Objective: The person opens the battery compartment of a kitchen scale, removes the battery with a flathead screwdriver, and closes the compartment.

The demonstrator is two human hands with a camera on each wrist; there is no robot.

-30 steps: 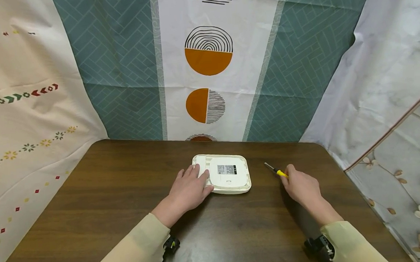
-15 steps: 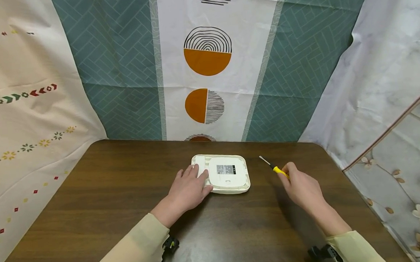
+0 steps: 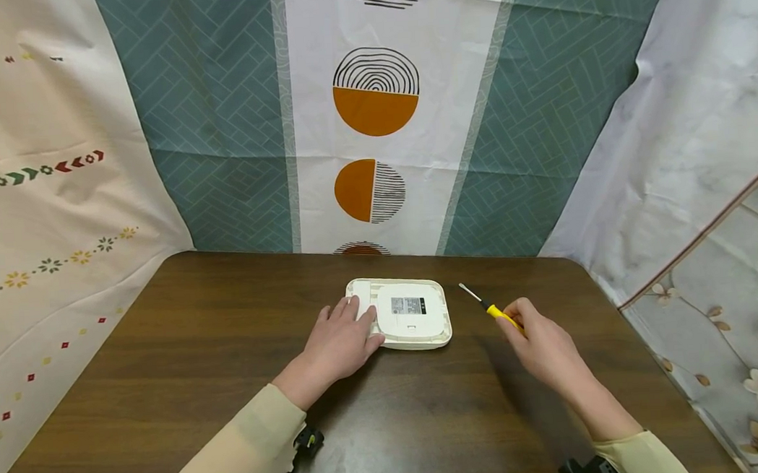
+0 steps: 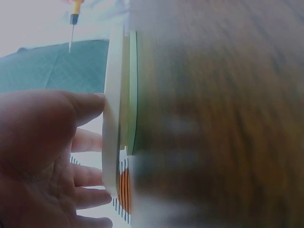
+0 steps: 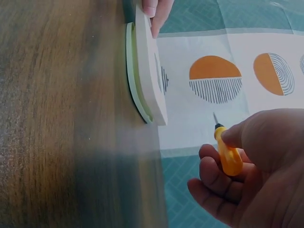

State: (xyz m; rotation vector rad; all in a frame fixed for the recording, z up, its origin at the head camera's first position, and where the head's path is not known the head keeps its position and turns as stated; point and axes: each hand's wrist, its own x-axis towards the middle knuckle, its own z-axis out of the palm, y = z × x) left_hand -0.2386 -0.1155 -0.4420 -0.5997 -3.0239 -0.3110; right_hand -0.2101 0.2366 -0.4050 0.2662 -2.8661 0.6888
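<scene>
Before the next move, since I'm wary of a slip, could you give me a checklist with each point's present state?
1. Screwdriver held by the right hand: ok.
2. White device resting on the table: ok.
3. Left hand touching the device: ok, at its left end.
4. Left hand clear of the screwdriver tip: ok.
5. Tip in contact with the device: not ok, it is apart.
6. Screw to suit the tip: cannot tell; none can be made out.

White device lying flat, yellow screwdriver aloft
</scene>
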